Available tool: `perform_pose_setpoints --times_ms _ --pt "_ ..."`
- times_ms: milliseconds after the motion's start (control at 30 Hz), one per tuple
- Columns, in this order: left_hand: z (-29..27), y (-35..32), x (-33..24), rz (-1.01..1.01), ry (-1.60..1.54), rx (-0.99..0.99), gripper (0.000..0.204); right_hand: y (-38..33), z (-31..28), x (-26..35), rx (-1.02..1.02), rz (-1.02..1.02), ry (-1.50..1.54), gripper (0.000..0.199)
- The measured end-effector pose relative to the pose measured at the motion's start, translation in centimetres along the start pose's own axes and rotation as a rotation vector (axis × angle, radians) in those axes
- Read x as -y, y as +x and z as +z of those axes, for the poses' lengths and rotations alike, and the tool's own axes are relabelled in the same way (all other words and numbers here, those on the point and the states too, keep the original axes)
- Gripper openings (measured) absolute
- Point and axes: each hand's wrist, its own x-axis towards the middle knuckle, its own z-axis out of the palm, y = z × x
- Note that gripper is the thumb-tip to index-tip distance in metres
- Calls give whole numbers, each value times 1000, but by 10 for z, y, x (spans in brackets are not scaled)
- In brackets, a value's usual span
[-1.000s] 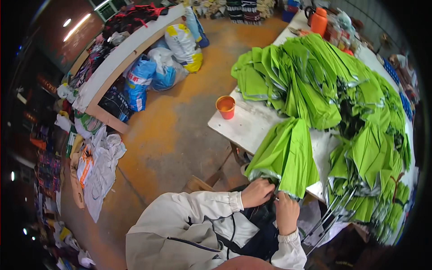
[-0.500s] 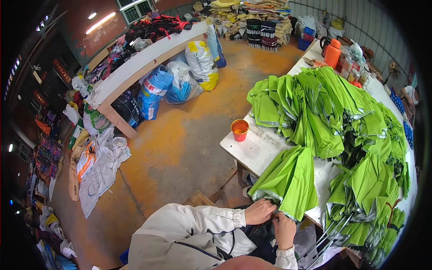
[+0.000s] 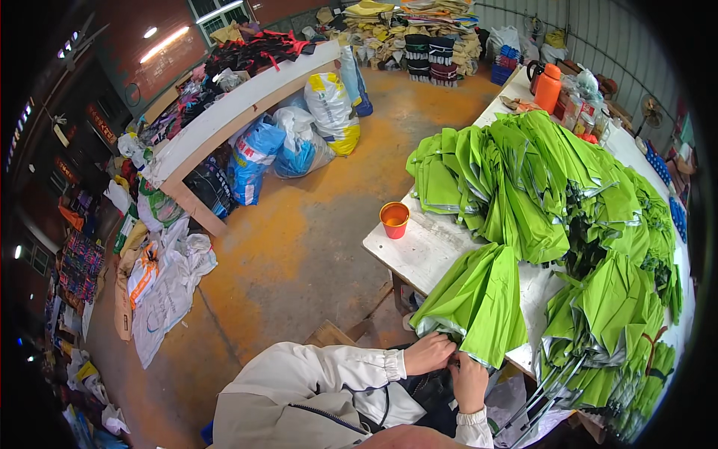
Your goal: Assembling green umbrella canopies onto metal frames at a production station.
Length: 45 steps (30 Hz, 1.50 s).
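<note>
A bright green folded umbrella [image 3: 479, 303] with a silvery lining lies over the near edge of the white table, its open rim toward me. At that rim my left hand [image 3: 430, 354] is closed, fingers pinched on the edge. Beside it, almost touching, my right hand [image 3: 470, 383] is also closed at the rim, with its fingertips curled in. What exactly lies between the fingertips is too small to make out. To the right, more green umbrellas [image 3: 606, 307] are heaped, some with thin metal shafts [image 3: 542, 400] sticking out toward me.
A red cup [image 3: 394, 219] stands near the left corner of the white table [image 3: 441, 243]. Farther back are an orange thermos [image 3: 548, 87] and jars. Across the floor, stuffed sacks [image 3: 329, 112] lean by a cloth-covered bench [image 3: 239, 112]. A person [image 3: 247, 28] is behind it.
Both hands stay at the umbrella's rim with only slight finger movement. The whole view has shifted a little, and a person by the far window now shows.
</note>
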Motion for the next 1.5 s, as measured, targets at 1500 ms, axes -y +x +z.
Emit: perform_pose_setpoints --times_ms 1500 --pt "-11 -8 -1 70 319 -8 10 3 18 5 -72 1 -7 18"
